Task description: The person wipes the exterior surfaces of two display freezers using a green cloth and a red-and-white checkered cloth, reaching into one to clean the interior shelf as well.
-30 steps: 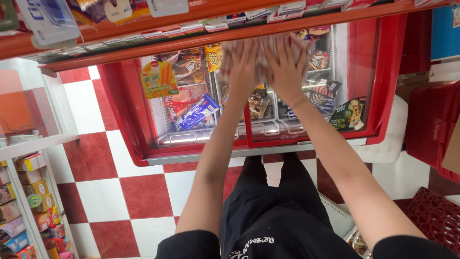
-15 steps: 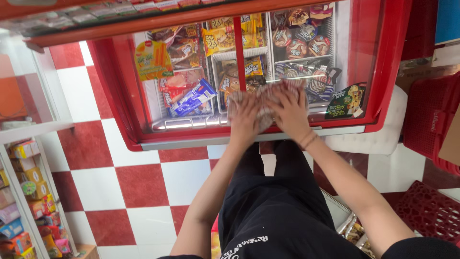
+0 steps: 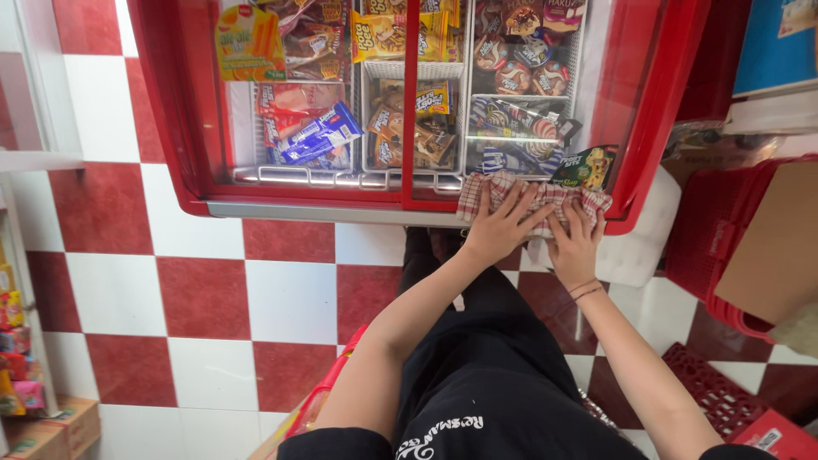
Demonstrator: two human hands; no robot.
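Note:
A red chest freezer (image 3: pixel 179 128) with a sliding glass lid stands in front of me, full of wrapped ice creams (image 3: pixel 400 102). A red and white checked cloth (image 3: pixel 511 189) lies flat on the near right edge of the lid. My left hand (image 3: pixel 503 223) presses on the cloth with fingers spread. My right hand (image 3: pixel 575 243) lies beside it on the cloth's right part, a thin band around the wrist. Both arms reach forward over my black clothing.
The floor is red and white checked tiles (image 3: pixel 204 290). A red plastic crate (image 3: pixel 724 230) with a cardboard box (image 3: pixel 771 247) stands on the right. Shelves with packaged snacks (image 3: pixel 17 341) line the left. Another red crate (image 3: pixel 724 400) sits at the lower right.
Both hands with the cloth have slid from the middle of the glass lid toward me and to the right, down to the near edge of the freezer.

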